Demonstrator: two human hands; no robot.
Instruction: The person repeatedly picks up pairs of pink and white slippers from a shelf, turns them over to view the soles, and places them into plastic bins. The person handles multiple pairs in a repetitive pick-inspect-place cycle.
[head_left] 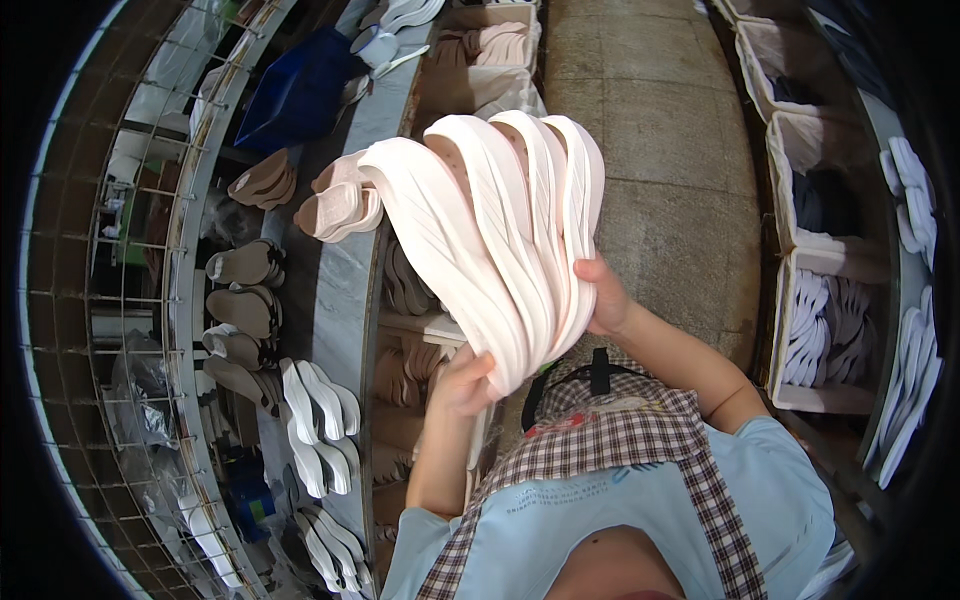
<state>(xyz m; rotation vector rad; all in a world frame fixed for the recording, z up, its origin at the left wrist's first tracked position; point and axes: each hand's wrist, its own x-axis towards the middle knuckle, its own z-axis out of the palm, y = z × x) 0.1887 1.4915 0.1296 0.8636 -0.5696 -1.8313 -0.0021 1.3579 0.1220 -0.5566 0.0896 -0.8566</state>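
Before the apron (610,432), pale soles (503,235), long axes pointing away, left grip (466,382), right grip (603,294) pinching them

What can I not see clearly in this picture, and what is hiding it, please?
All in the head view:
1. Most fingers of the left hand and right hand: behind the stack of pale shoe pieces.
2. The stack's far side: turned away from the camera.
3. Outlines of the dark things in a pale bin on the right: lost in shadow.
4. The white pieces at the top: cut off by the upper edge.
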